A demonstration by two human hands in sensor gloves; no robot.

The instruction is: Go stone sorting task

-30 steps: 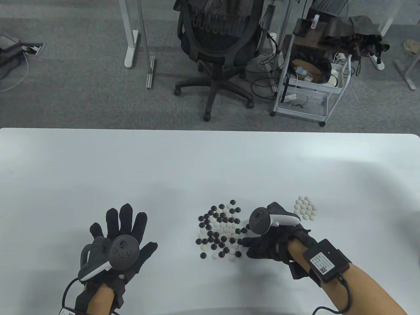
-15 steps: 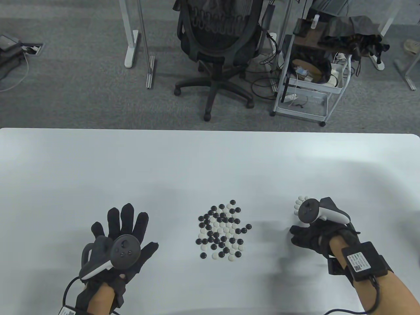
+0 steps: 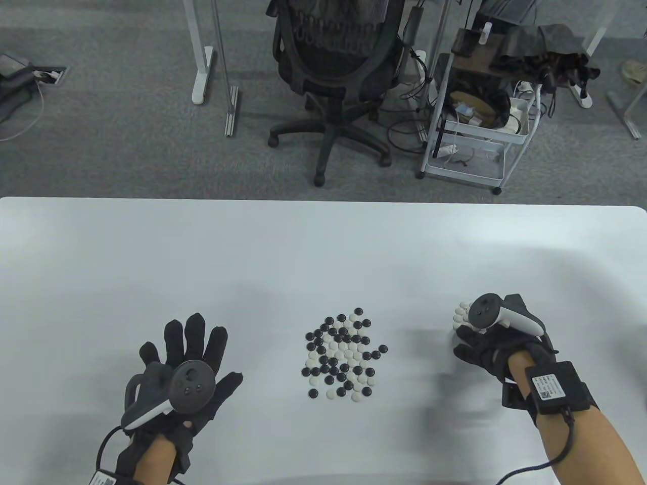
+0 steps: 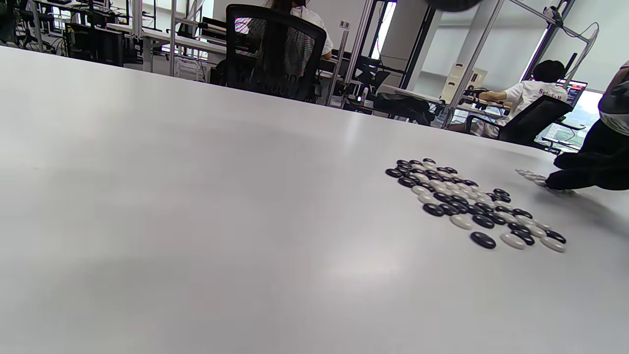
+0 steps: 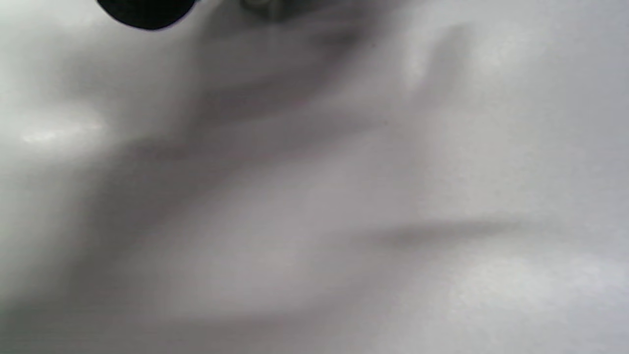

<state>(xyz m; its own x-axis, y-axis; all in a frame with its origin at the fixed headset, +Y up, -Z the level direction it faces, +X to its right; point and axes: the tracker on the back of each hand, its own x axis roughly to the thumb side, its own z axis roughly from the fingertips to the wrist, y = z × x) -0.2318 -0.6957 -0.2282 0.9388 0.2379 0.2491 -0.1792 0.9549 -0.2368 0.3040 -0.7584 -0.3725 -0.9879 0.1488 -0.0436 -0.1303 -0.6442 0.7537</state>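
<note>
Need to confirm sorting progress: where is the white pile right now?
Table view: the white pile lies on the right, partly under the right hand, well apart from the mixed stones at centre.

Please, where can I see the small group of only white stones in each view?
Table view: white stones at lower right, partly hidden under the right hand.
Left wrist view: far right, beside the dark glove.
Right wrist view: cannot tell; blurred.
Shared landmark: mixed pile.

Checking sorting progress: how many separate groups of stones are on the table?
2. A mixed black-and-white pile lies mid-way across the table. A small all-white cluster sits to its right, partly under the right hand, so some white stones may be hidden.
</note>
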